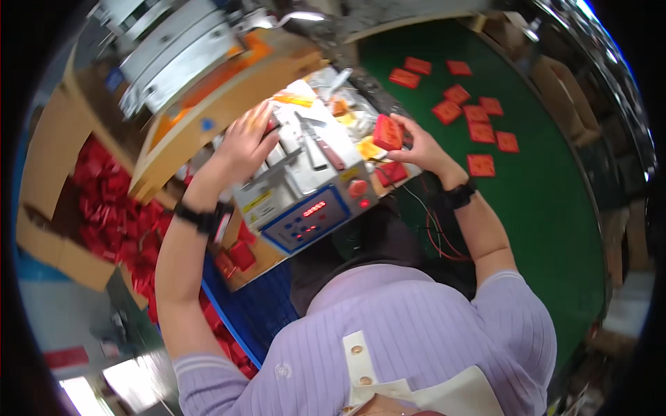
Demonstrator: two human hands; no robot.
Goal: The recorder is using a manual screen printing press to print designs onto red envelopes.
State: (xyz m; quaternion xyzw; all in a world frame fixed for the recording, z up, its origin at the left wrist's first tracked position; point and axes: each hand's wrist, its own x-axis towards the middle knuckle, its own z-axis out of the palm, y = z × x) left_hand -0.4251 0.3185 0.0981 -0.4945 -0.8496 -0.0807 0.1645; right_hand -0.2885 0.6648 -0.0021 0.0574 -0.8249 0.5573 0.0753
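Note:
My right hand (424,149) grips a small flat red box (388,132) with darker printed marks on its face, held beyond the right end of the machine. My left hand (244,149) reaches over the fixture of the metal printing machine (286,186), its fingers bent round a small red box (270,127) that they mostly hide. Next to that hand, a scraper with a brown handle (330,154) and a metal blade lie on the machine's top. On its front is a blue control panel (305,218) with a lit red display.
Several printed red boxes (480,132) lie spread on the green conveyor belt (534,229) to the right. A carton (52,239) of red boxes (114,208) stands left, beside a blue bin (232,326). A wooden frame (208,114) overhangs my left hand. Stained cloths (371,148) lie near the right hand.

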